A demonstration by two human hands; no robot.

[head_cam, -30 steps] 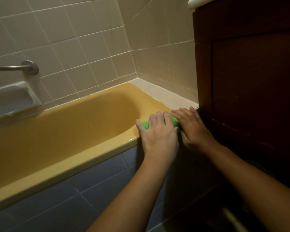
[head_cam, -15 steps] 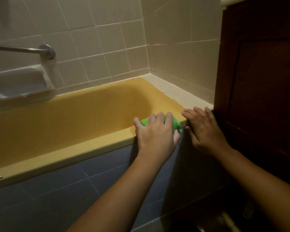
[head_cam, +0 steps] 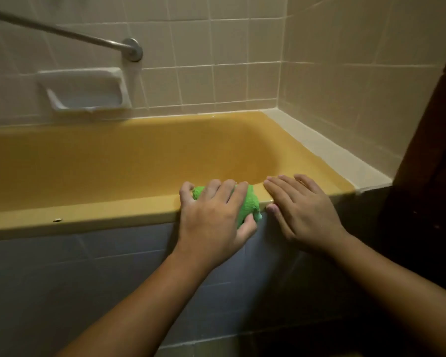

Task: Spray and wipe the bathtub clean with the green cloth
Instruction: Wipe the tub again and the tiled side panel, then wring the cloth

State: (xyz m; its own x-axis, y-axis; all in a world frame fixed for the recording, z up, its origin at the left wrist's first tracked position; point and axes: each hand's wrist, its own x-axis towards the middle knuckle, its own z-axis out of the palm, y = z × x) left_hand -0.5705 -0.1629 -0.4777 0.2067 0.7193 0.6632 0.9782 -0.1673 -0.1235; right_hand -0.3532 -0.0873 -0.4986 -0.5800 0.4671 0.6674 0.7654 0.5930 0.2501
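The yellow bathtub [head_cam: 119, 161] fills the middle of the head view. On its near rim lies the bunched green cloth [head_cam: 250, 202], and my left hand [head_cam: 214, 217] grips it, fingers curled over the top and thumb under the rim's edge. Right beside the cloth, my right hand [head_cam: 301, 207] rests flat on the rim with its fingers straight, holding nothing. No spray bottle is in sight.
A white soap dish [head_cam: 85, 88] is set in the tiled back wall, with a metal grab bar [head_cam: 70, 34] above it. A dark wooden cabinet [head_cam: 433, 140] stands close at the right. Grey tiles [head_cam: 62, 274] cover the tub's front panel.
My left hand has slid the green cloth leftward along the near rim, away from the cabinet corner. My right hand followed and now lies flat on the rim. The view has swung left.
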